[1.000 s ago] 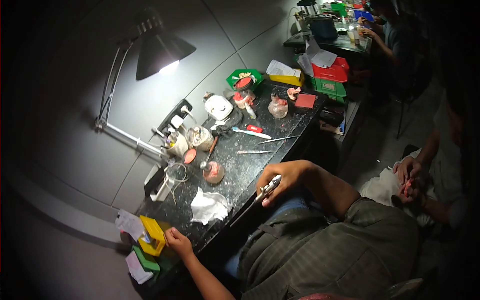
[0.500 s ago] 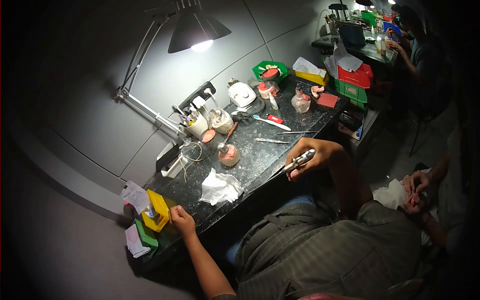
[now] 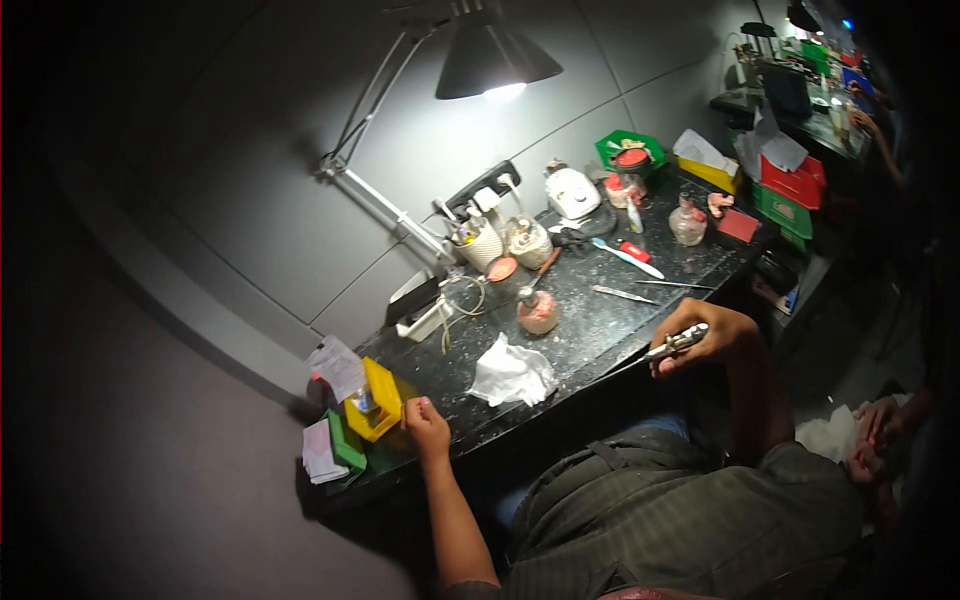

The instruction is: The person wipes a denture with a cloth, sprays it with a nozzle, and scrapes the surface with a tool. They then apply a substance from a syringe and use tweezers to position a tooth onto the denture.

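My left hand (image 3: 427, 428) is closed at the right edge of a yellow bin (image 3: 381, 402); whatever its fingers may hold is hidden. Inside that bin lies a small, partly hidden item. My right hand (image 3: 722, 333) wraps round a silver metal tool (image 3: 684, 342) with a long thin dark tip pointing left, held above the bench's front edge. Between the hands, a crumpled white cloth (image 3: 512, 372) lies on the dark bench (image 3: 590, 335). Behind it stands a glass burner bottle (image 3: 538, 312) with a metal cap and pinkish contents.
A lit lamp (image 3: 498, 60) hangs over the bench. Farther back are a toothbrush (image 3: 628, 258), a thin instrument (image 3: 625, 295), a second glass bottle (image 3: 687, 225), a pink sheet (image 3: 738, 226) and a white device (image 3: 572, 192). Another person's hands (image 3: 872, 440) show at lower right.
My view has swung, so the whole scene sits farther right and slightly lower. Both hands keep nearly the same places and grips relative to the bench.
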A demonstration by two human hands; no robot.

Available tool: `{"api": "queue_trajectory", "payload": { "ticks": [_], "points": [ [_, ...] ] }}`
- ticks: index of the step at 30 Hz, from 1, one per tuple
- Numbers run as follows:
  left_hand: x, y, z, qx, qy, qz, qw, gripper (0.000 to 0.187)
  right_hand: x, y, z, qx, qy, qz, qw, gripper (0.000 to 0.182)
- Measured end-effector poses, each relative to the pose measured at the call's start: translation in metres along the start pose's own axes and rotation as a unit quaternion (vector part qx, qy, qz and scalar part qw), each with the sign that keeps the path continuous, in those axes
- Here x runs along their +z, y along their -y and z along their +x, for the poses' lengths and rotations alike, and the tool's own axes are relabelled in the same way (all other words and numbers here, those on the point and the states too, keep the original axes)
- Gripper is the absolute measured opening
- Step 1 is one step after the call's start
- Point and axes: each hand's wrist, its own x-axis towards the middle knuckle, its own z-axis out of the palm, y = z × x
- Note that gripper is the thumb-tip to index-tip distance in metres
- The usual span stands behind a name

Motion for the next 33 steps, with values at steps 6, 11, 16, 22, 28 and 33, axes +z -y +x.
{"api": "queue_trajectory", "payload": {
  "ticks": [6, 11, 16, 22, 28, 33],
  "points": [
    [0.0022, 0.0037, -0.0005, 0.004, -0.009, -0.008, 1.0, 0.016, -0.0019, -0.0031, 0.0008, -0.016, 0.004, -0.011, 1.0, 0.024],
    [0.0, -0.0014, 0.0, 0.006, -0.009, -0.019, 1.0, 0.017, -0.0046, -0.007, 0.0031, -0.011, 0.009, -0.005, 1.0, 0.026],
    [-0.0011, -0.0015, -0.0012, -0.004, -0.006, -0.023, 1.0, 0.017, -0.0033, -0.0026, 0.0039, -0.013, 0.016, -0.01, 1.0, 0.024],
    [0.0009, 0.0042, -0.001, 0.003, 0.0, -0.019, 1.0, 0.017, -0.0026, -0.0054, 0.0028, 0.0, 0.003, -0.001, 1.0, 0.024],
    [0.0001, 0.0022, -0.0007, -0.009, -0.001, -0.018, 1.0, 0.018, -0.0016, -0.0046, 0.0009, 0.004, 0.0, -0.03, 1.0, 0.024],
    [-0.0005, -0.0009, -0.0005, 0.001, -0.008, -0.008, 1.0, 0.017, -0.0022, -0.0037, 0.0009, -0.007, 0.004, -0.028, 1.0, 0.023]
  ]
}}
